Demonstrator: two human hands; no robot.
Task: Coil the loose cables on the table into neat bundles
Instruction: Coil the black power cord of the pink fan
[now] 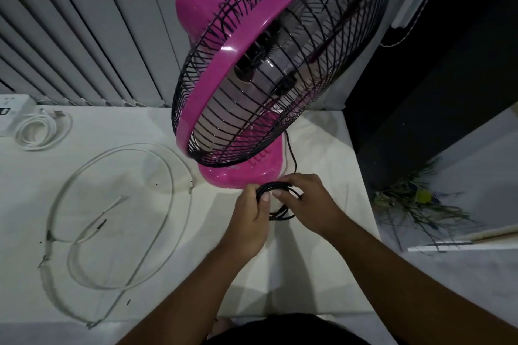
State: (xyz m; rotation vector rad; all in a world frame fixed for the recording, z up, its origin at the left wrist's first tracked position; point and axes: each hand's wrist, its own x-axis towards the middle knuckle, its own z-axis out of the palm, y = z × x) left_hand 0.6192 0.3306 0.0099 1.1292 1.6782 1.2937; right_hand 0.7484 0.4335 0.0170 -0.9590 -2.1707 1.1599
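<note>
As if to stop its loops springing apart, the black cable coil (278,185) is gripped on both sides by the curled left hand (251,214) and right hand (307,200), the white cable (120,221) left loose well to their left.

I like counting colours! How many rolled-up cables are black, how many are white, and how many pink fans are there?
black rolled-up cable: 1, gripped by the left hand and the right hand
white rolled-up cable: 1
pink fan: 1
Total: 3
</note>
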